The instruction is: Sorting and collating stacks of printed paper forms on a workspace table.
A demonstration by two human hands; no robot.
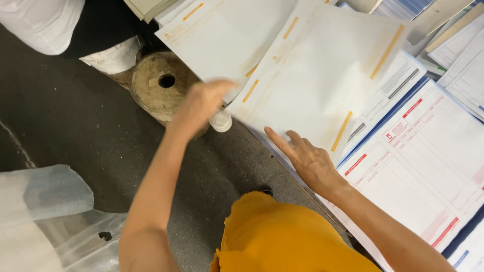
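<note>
Left hand [201, 103] was blurred, fingers curled round the near edge of a white sheet with orange bars [222, 38]; whether it actually pinched the paper, can't tell. A small white bottle [221, 121] sat just under that hand, touching or nearly so. Right hand [307, 161] lay flat, fingers spread and open, pressing the lower edge of the bigger orange-barred sheet [322, 75], gripping nothing.

Key relation: both sheets lay up and to the right of the hands, overlapping, long axes running diagonally from lower left to upper right. Left hand was nearer the upper sheet's edge, right hand nearer the lower sheet's corner.

Further right, printed forms with red and blue marks [428, 166] were stacked, just beside the right wrist. A round drum-like object with a centre hole [160, 85] stood on the dark floor [75, 126] just left of the left hand. Clear plastic wrap [50, 221] lay bottom left, well apart. Orange garment [282, 236] at bottom centre.
</note>
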